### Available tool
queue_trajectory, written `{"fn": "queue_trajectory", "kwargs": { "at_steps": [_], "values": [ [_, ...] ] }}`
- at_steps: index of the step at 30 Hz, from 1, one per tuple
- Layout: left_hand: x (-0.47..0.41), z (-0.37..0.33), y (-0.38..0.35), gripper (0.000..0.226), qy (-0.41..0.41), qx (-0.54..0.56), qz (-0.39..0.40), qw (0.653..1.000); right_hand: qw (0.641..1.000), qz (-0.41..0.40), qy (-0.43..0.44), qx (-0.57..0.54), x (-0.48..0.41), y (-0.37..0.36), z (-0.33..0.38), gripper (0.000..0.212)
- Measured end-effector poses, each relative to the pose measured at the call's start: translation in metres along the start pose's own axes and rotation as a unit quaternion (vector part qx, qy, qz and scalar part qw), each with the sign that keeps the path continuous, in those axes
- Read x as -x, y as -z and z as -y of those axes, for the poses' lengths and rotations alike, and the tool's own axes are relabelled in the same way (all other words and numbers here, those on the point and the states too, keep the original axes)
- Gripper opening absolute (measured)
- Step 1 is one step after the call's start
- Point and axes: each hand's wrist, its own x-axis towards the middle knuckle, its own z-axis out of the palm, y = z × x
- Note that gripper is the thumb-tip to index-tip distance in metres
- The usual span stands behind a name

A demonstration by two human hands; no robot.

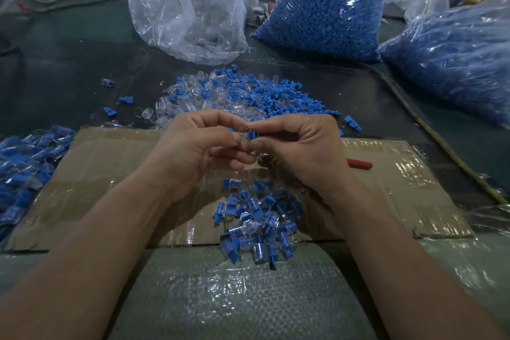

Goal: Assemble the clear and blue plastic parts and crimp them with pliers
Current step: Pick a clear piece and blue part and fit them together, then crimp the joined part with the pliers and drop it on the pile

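My left hand point(197, 146) and my right hand point(300, 146) meet fingertip to fingertip above a taped cardboard sheet point(110, 174). Between them sits a small blue plastic part point(252, 134), pinched by my right thumb and forefinger; a clear part point(242, 138) shows faintly at my left fingertips. A loose heap of clear and blue parts point(248, 94) lies just beyond my hands. Joined blue-and-clear pieces point(259, 218) are piled below my wrists. The red handle of the pliers point(360, 164) pokes out from behind my right hand.
A clear bag of transparent parts point(190, 8) stands at the back centre. Two bags of blue parts point(331, 5) point(455, 63) stand at the back right. More joined pieces point(24, 168) lie at the left edge. A cord point(430, 130) runs down the right side.
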Motion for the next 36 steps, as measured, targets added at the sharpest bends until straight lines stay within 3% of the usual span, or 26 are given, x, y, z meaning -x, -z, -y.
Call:
{"fn": "queue_trajectory", "kwargs": {
  "at_steps": [36],
  "values": [
    [0.0014, -0.001, -0.0024, 0.018, 0.021, -0.058, -0.047, 0.997, 0.996, 0.029, 0.037, 0.076, 0.0009, -0.0024, -0.0028, 0.035]
  ]
}}
